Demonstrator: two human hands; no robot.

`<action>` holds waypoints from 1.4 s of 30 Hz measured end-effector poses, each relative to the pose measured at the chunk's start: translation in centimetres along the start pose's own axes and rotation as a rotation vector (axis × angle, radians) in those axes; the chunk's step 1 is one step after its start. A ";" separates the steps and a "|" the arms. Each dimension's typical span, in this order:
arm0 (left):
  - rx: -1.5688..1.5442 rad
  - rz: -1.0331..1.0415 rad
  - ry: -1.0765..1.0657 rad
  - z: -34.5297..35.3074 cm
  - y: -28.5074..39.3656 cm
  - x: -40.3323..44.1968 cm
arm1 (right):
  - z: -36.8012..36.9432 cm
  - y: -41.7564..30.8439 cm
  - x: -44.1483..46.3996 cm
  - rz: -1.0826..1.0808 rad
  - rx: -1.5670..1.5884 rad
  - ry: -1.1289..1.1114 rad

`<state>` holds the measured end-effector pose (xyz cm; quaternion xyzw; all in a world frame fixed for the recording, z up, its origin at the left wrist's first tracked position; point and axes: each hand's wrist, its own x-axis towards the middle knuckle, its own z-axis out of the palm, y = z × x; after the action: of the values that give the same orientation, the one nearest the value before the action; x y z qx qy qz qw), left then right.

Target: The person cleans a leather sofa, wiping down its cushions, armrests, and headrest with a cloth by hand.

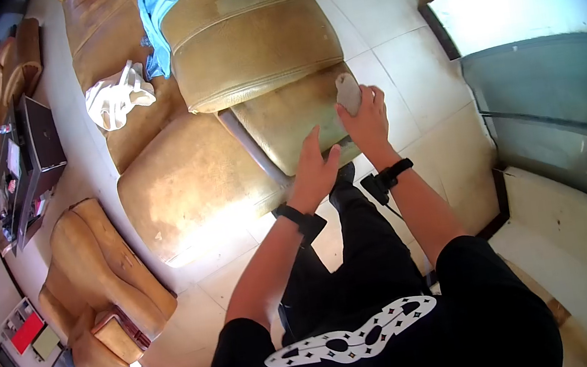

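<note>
My right hand [366,121] has its fingers closed round a small greyish-beige cloth-like piece [348,94], whose exact kind I cannot make out. It is at the right end of the brown leather sofa, over the armrest [285,121]. My left hand [316,173] is open and holds nothing, with thumb and fingers apart. It hovers near the front corner of that armrest; whether it touches the leather I cannot tell. The sofa seat [187,176] beside it is worn and pale in patches. A black band sits on each wrist.
A white bag [120,97] and blue cloth [155,23] lie on the sofa. A brown armchair [100,278] and a dark low table [39,136] with things on it stand to the left. At right are a glass panel [549,80] and a pale wall.
</note>
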<state>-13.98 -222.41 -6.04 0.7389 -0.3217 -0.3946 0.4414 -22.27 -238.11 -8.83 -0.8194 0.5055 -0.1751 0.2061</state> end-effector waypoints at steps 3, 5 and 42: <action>0.161 0.175 0.118 1.1 -0.6 4.4 | 4.8 0.3 4.3 -0.015 -0.069 -0.004; 0.254 0.251 0.170 1.4 -1.8 5.7 | 7.4 -0.6 5.0 0.040 -0.097 -0.058; 0.471 0.494 0.249 -1.8 -7.1 9.0 | 14.9 -3.0 -4.9 -0.171 -0.125 -0.218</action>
<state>-7.16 -226.26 -14.65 0.7628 -0.5163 -0.0979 0.3769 -14.69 -230.11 -20.33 -0.8847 0.4186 -0.0700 0.1926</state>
